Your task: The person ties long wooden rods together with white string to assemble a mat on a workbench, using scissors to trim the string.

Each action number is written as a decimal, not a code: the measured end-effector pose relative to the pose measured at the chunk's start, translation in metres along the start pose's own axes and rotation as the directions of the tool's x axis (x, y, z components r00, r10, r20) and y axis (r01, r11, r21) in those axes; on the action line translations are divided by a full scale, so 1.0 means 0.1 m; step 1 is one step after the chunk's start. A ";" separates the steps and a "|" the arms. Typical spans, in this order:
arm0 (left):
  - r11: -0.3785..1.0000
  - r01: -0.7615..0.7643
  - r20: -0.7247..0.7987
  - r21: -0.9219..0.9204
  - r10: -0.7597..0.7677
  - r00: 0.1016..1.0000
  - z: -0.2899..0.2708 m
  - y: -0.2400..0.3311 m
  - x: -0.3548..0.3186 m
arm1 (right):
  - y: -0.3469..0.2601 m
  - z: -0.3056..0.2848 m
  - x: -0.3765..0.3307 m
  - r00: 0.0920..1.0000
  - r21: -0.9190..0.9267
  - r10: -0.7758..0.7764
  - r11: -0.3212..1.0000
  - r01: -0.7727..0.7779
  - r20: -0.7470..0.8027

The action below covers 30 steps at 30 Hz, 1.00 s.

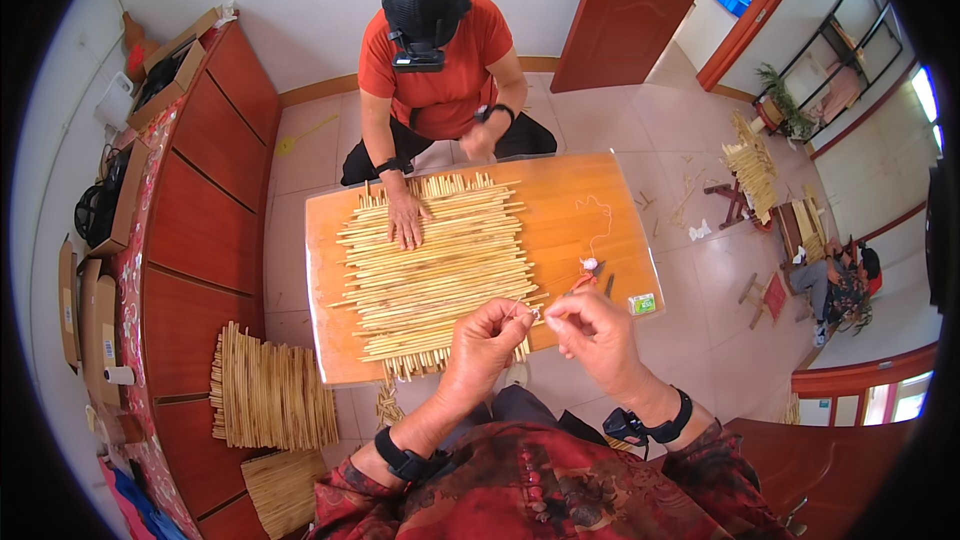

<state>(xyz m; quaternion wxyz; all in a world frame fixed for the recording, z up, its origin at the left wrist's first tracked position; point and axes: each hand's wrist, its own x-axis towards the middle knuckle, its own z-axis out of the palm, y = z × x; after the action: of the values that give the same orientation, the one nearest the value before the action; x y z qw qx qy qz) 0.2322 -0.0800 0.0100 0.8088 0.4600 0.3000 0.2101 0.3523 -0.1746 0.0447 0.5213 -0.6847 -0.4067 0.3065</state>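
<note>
Pinching thumb and forefinger together, the left hand point(485, 342) is closing on something thin and pale, a thread-like piece point(535, 314) too small to make out clearly. Just to its right, the right hand point(598, 342) is pressing its thumb and forefinger together too — whether anything is lying between those tips, I cannot tell. Both hands are hovering over the near edge of the table point(570, 195), close beside the mat of pale stalks point(435, 260), which is covering the left and middle of the tabletop. Most of its stalks are running left to right, while ends of others are poking out along its far and near edges.

On the far side, a co-worker in a red shirt point(440, 90) is resting one hand point(406, 220) flat on the stalks and holding the other, blurred, near the far edge of the table. To the right of the mat, a small spool point(589, 263) is sitting beside red-handled scissors point(584, 281), and a green-and-white box point(642, 304) is lying near the right corner. Beyond the table's left edge, another stalk bundle point(270, 390) is leaning by a red cabinet point(205, 240) — and far to the right, another person point(845, 280) is sitting low by a stool point(772, 300)
</note>
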 end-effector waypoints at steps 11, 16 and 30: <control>0.987 -0.109 -0.063 0.120 0.118 0.991 0.06 -0.03 0.01 | 0.05 0.08 0.05 0.985 -0.244 -0.170 0.957 0.156 -0.035; 0.975 -0.132 -0.072 0.176 0.146 0.987 0.06 -0.05 0.01 | 0.04 0.10 0.06 0.999 -0.059 0.024 0.998 -0.025 -0.032; 1.000 0.007 -0.078 -0.017 -0.008 0.997 0.04 -0.02 0.05 | 0.22 0.17 0.14 0.996 0.063 0.050 0.997 -0.046 -0.075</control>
<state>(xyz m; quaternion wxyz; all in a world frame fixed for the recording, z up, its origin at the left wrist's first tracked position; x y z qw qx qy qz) 0.2389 -0.0801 0.0081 0.8011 0.4435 0.3313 0.2276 0.3494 -0.1574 0.0192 0.5497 -0.6893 -0.3603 0.3048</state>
